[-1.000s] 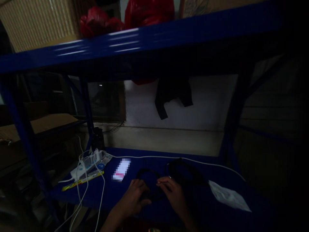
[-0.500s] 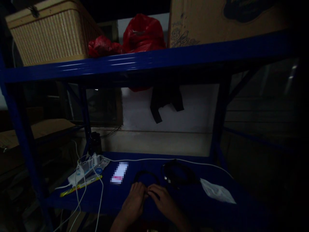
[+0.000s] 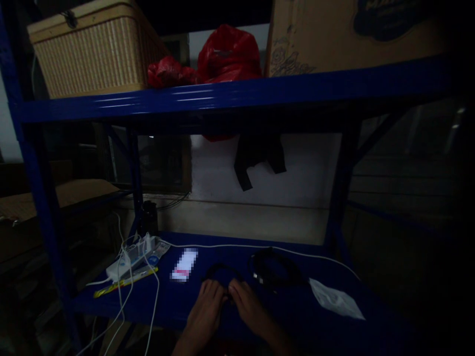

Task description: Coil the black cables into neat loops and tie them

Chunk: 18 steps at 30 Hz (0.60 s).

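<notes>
In dim light my left hand [image 3: 205, 312] and my right hand [image 3: 249, 310] rest close together on the blue shelf [image 3: 174, 301], fingertips meeting at a coiled black cable [image 3: 221, 273]. Both sets of fingers are curled and pinched on that cable. A second black cable coil [image 3: 273, 269] lies just right of it, untouched. A lit phone [image 3: 184, 264] lies on the shelf to the left of my hands.
A white power strip [image 3: 128, 259] with white cords [image 3: 152, 296] sits at the shelf's left end beside a yellow strip [image 3: 124, 283]. A clear plastic bag [image 3: 336, 299] lies at right. Above, the upper shelf [image 3: 230, 94] bears a wicker basket [image 3: 91, 52], red bags [image 3: 226, 52] and a cardboard box [image 3: 352, 34].
The view has tilted up, bringing the basket and box into sight. My hands have drawn together on the black cable, fingertips now touching.
</notes>
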Available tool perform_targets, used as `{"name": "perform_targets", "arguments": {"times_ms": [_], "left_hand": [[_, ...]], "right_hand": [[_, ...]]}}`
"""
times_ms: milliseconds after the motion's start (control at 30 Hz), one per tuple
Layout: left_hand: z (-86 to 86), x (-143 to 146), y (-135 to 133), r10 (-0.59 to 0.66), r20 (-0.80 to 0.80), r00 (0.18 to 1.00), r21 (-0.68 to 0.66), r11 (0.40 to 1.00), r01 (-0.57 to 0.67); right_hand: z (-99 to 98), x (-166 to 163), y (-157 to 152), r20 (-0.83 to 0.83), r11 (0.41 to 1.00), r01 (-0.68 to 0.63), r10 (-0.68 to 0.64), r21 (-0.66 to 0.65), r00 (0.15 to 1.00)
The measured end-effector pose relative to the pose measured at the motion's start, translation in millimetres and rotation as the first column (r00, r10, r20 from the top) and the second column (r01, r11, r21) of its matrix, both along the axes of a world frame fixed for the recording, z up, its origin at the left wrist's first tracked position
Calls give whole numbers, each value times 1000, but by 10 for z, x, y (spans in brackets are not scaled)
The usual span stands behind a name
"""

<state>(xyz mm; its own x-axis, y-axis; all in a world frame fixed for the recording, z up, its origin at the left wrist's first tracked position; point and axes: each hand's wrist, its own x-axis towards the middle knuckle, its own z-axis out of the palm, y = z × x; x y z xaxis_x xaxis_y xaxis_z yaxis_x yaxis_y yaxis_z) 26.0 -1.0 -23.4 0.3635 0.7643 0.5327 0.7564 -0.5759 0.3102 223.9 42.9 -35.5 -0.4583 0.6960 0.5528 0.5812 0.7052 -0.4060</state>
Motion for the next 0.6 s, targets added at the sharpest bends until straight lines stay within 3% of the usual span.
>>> {"name": "perform_targets", "arguments": {"times_ms": [167,367,600], "left_hand": [[-41,-16,10,-22,91,996,79,997,14],[13,17,-100,-49,177,983,133,991,26],[-33,200,-189,-12,187,982,120,993,-11]], "right_hand": [[-100,-61,113,78,977,6,-23,214,997],[-73,-100,129,54,996,83,-80,-44,995],[-2,-97,151,19,982,64,-62,-177,998]]}}
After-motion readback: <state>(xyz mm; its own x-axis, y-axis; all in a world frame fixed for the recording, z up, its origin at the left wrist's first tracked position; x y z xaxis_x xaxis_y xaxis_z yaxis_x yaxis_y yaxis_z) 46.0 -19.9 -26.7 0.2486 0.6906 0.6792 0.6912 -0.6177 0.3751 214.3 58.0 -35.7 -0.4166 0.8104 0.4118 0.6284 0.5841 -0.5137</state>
